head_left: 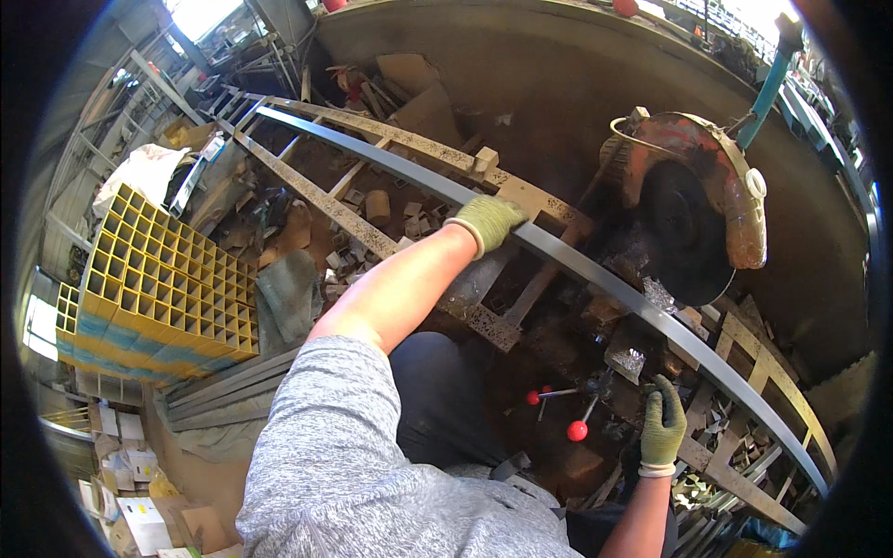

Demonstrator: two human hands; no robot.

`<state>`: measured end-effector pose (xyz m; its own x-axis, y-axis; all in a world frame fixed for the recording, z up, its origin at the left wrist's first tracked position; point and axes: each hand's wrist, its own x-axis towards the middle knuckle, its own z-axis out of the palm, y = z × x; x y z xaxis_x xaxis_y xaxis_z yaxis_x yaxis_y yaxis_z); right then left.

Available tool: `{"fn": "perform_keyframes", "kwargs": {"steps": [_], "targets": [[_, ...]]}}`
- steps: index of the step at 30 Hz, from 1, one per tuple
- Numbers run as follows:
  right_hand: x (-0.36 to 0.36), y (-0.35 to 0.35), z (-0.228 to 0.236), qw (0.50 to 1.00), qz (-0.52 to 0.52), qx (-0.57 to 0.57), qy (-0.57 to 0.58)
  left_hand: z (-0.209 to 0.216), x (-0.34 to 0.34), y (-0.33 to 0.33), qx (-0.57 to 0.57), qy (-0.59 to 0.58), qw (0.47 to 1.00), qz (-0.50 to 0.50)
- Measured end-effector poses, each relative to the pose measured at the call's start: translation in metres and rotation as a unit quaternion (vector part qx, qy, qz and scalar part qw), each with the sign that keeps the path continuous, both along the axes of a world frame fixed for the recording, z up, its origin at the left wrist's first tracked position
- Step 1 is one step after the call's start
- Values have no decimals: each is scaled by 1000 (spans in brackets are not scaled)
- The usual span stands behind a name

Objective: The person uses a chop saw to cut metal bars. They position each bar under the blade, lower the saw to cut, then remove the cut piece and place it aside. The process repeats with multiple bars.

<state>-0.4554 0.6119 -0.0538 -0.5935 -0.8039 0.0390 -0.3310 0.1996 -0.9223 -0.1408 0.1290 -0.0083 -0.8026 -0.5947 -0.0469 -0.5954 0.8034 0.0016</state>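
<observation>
A long grey metal bar (642, 307) runs slantwise across a rail frame, from the far left to the near right. My left hand (490, 223), in an olive-green glove, is closed over the bar near its middle; the fingertips are partly hidden. My right hand (662, 423), gloved alike, is raised below the bar without touching it, its fingers stretched up and nothing visible in them. Beside it, a lever with a red ball knob (577, 431) belongs to a clamp under the bar. Beyond the bar stands a red cut-off saw (684, 200) with a large dark disc.
The perforated rail frame (344, 219) supports the bar on the left, and another rail (767, 372) lies at right. Short metal offcuts (419, 221) litter the floor. Yellow square tubes (167, 279) are stacked at left. A dark wall (558, 74) rises behind the saw.
</observation>
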Motion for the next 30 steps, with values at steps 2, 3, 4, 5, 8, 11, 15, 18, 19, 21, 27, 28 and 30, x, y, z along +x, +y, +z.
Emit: {"fn": "perform_keyframes", "kwargs": {"steps": [2, 3, 4, 5, 8, 11, 15, 18, 19, 21, 27, 28, 30], "targets": [[-1, 5, 0, 999, -3, 6, 36, -2, 15, -16, 7, -11, 1000, 7], [-1, 7, -2, 1000, -9, 5, 17, -1, 20, -25, 29, -15, 999, 23], [-3, 8, -3, 1000, -7, -5, -3, 0, 25, -30, 50, -16, 998, 26], [-5, 9, -5, 1000, -5, -8, -19, 2, 29, -35, 57, -22, 997, 42], [-9, 6, -10, 999, -1, 6, -38, 9, 35, -40, 69, -28, 995, 59], [-10, 1, -9, 1000, -6, -2, -27, 7, 43, -46, 73, -20, 995, 66], [-5, -2, 1, 999, -20, 8, 33, -15, 71, -66, 78, 70, 992, 73], [-3, -2, 7, 998, -28, 3, 62, -28, 86, -85, 57, 78, 994, 52], [-4, 0, 8, 998, -30, 5, 46, -27, 87, -89, 74, 69, 993, 57], [-6, 2, 11, 999, -27, -8, 34, -17, 75, -83, 58, 53, 995, 56], [7, -2, 24, 1000, -5, 4, -12, 23, -40, 16, 138, -42, 989, 40], [13, -4, 29, 999, -4, 34, 0, 18, -62, 40, 110, -34, 992, -44], [34, -12, 41, 999, 17, 43, 25, 11, -96, 67, 88, -59, 987, -122]]}}
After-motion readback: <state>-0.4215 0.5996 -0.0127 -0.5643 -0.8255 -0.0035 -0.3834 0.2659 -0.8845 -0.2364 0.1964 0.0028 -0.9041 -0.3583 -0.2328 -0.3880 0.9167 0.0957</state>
